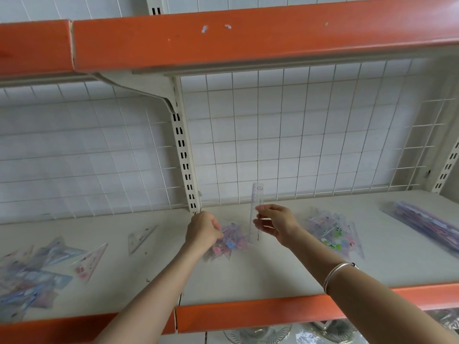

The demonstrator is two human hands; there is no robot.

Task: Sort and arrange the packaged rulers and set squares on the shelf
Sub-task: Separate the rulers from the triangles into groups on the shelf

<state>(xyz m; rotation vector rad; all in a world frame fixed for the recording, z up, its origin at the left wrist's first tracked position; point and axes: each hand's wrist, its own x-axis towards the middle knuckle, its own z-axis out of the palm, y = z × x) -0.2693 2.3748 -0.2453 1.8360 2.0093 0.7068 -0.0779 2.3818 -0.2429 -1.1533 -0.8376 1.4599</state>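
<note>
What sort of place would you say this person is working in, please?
Probably a stationery shop. The metal shelf has an orange price-strip edge, a wire grid back panel and a slotted upright, and packaged set squares lie on it while the right hand holds a clear ruler.

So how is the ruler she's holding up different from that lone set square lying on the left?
The ruler is a long straight strip, upright, held in the right hand. The set square is triangular, lying flat on the shelf, untouched. Both are clear plastic.

clear glossy plastic ruler (255, 212) — matt cream shelf (273, 276), white wire grid (298, 135).
</note>
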